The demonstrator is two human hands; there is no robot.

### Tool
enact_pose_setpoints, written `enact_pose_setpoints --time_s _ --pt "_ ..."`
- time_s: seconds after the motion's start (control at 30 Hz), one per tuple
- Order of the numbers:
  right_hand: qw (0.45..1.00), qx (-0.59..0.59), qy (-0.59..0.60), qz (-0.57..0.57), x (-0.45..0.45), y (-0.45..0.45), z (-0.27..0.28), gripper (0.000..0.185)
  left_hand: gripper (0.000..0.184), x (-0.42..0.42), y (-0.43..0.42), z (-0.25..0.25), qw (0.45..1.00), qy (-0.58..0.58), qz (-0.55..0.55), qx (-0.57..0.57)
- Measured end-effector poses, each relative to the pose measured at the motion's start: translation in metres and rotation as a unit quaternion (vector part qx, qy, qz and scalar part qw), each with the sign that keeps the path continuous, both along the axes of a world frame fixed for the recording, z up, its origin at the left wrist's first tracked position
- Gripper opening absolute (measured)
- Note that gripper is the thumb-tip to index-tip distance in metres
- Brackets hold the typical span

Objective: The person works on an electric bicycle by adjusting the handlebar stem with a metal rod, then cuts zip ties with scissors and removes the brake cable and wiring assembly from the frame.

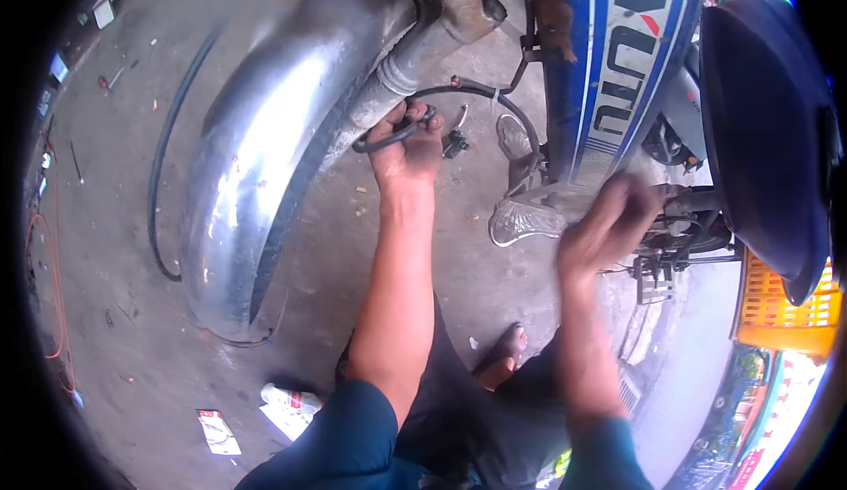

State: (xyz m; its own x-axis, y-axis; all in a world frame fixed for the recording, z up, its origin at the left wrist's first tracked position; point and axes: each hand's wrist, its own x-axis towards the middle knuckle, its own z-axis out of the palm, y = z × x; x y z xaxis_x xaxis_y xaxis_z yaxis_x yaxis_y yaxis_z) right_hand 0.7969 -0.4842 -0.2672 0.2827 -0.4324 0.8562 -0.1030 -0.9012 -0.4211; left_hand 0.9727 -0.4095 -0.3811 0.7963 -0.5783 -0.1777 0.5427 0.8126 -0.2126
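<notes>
My left hand is closed around a looped black cable, beside the grey fork tube of a bike. The cable runs on to the right toward the blue lettered frame, with a white tie around it. A shiny metal fender curves down on the left. My right hand hovers near the lower end of the frame with its fingers bent; motion blurs it, and whether it holds anything is unclear. A patterned metal footrest lies left of it.
On the right are a dark seat and a yellow-orange basket. A black hose, an orange cord, a screwdriver and paper scraps lie on the concrete floor. A small black lever part rests near my left hand.
</notes>
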Motion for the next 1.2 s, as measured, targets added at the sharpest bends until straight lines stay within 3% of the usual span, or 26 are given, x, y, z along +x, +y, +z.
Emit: enact_pose_setpoints --time_s 0.07,0.1,0.17,0.27,0.3,0.33,0.4,0.43,0.5,0.53,0.6,0.7,0.8,0.9,1.0,1.07,1.2 --pt "0.979 0.133 0.136 0.077 0.001 0.058 -0.02 0.025 0.014 -0.008 0.014 0.006 1.0 -0.015 0.01 0.011" --pt "0.923 0.289 0.239 0.093 0.013 0.076 -0.018 0.027 0.015 -0.011 0.02 0.007 1.0 -0.013 0.007 0.016" --pt "0.868 0.461 0.069 0.171 0.052 0.056 -0.049 0.032 0.016 -0.013 0.029 0.006 1.0 -0.022 -0.011 0.005" --pt "0.821 0.478 0.033 0.31 0.083 0.041 -0.036 0.032 0.014 -0.008 0.029 0.0 0.995 -0.096 -0.028 -0.02" --pt "0.804 0.512 0.031 0.301 0.091 0.04 -0.039 0.031 0.014 -0.011 0.025 0.009 0.997 -0.044 0.017 0.054" --pt "0.786 0.545 0.029 0.292 0.098 0.039 -0.045 0.03 0.013 -0.011 0.027 0.008 0.998 -0.042 -0.002 0.053" --pt "0.795 0.543 0.034 0.268 0.107 0.038 -0.051 0.028 0.012 -0.01 0.029 0.007 0.998 -0.039 -0.036 0.045" --pt "0.821 0.511 0.04 0.252 0.109 0.037 -0.054 0.027 0.006 -0.021 0.043 0.002 0.991 -0.012 -0.098 0.094" --pt "0.855 0.46 0.052 0.232 0.111 0.04 -0.059 0.024 0.008 -0.064 0.077 -0.002 0.903 -0.07 -0.184 0.383" --pt "0.866 0.441 0.057 0.228 0.111 0.041 -0.061 0.023 0.013 -0.079 0.097 -0.026 0.841 -0.194 -0.225 0.453" --pt "0.879 0.415 0.057 0.23 0.114 0.039 -0.067 0.022 0.019 -0.105 0.143 -0.042 0.645 -0.366 -0.312 0.594" --pt "0.882 0.395 0.042 0.252 0.113 0.035 -0.076 0.021 0.031 -0.122 0.183 -0.032 0.429 -0.471 -0.204 0.743" --pt "0.885 0.373 0.044 0.275 0.112 0.035 -0.078 0.021 0.044 -0.115 0.186 0.013 0.417 -0.492 -0.07 0.761" --pt "0.911 0.312 0.088 0.254 0.111 0.028 -0.084 0.02 0.053 -0.097 0.17 0.05 0.288 -0.57 0.011 0.769" --pt "0.926 0.274 0.099 0.24 0.113 0.023 -0.09 0.019 0.044 -0.089 0.147 0.082 0.275 -0.538 -0.037 0.796" --pt "0.877 0.375 0.119 0.276 0.101 0.028 -0.078 0.018 0.046 -0.085 0.137 0.091 0.232 -0.544 -0.05 0.805" --pt "0.878 0.375 0.099 0.28 0.107 0.026 -0.088 0.02 0.047 -0.086 0.125 0.099 0.177 -0.538 -0.031 0.823"
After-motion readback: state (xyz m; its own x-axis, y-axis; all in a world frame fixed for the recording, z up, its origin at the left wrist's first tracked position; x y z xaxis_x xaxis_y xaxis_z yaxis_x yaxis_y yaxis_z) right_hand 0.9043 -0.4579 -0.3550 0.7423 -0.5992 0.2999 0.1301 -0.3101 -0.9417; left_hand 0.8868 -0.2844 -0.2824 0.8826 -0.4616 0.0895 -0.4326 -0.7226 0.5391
